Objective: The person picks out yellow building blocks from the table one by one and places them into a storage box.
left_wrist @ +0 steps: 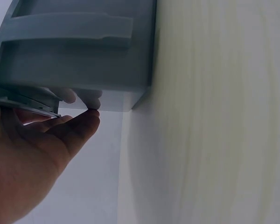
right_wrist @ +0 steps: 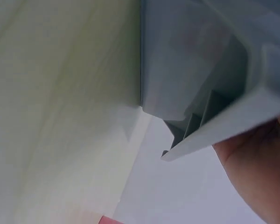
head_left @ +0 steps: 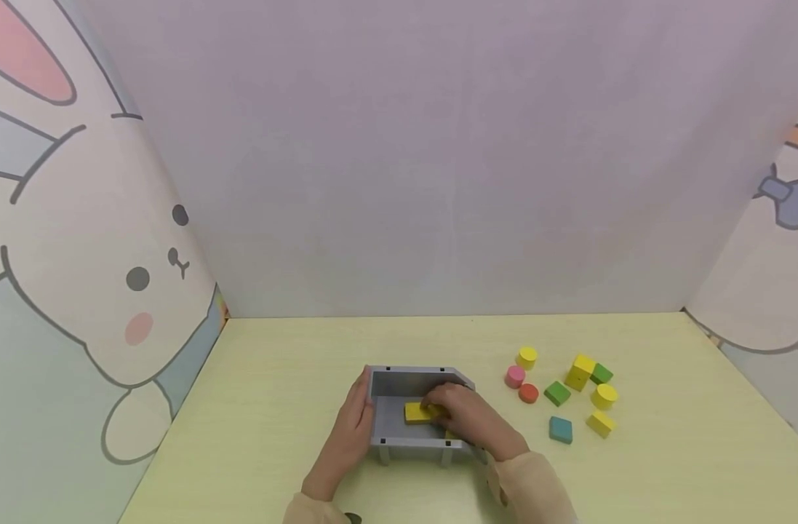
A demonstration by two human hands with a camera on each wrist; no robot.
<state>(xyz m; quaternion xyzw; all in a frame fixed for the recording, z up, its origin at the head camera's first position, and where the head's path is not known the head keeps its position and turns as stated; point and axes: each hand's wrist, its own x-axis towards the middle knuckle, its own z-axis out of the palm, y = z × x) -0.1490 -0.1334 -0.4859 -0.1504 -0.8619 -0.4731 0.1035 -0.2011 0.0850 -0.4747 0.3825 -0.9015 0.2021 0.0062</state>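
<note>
A grey plastic bin [head_left: 412,442] stands on the table in front of me, open side up. My left hand [head_left: 351,433] lies along its left wall; the left wrist view shows those fingers [left_wrist: 79,130] extended against the bin's side [left_wrist: 70,65]. Over the bin's right end reaches my right hand [head_left: 471,418], its curled fingers pinching a yellow block [head_left: 415,414] low inside. Another bit of yellow [head_left: 449,434] shows beneath that hand. In the right wrist view the bin wall [right_wrist: 191,60] hides the fingertips and the block.
Right of the bin lie several loose blocks: a pink cylinder [head_left: 515,376], a red disc [head_left: 529,393], yellow cylinders [head_left: 604,396], green blocks [head_left: 558,394], a teal block [head_left: 560,429] and yellow blocks [head_left: 580,372]. A pale curtain [head_left: 438,182] hangs behind the table.
</note>
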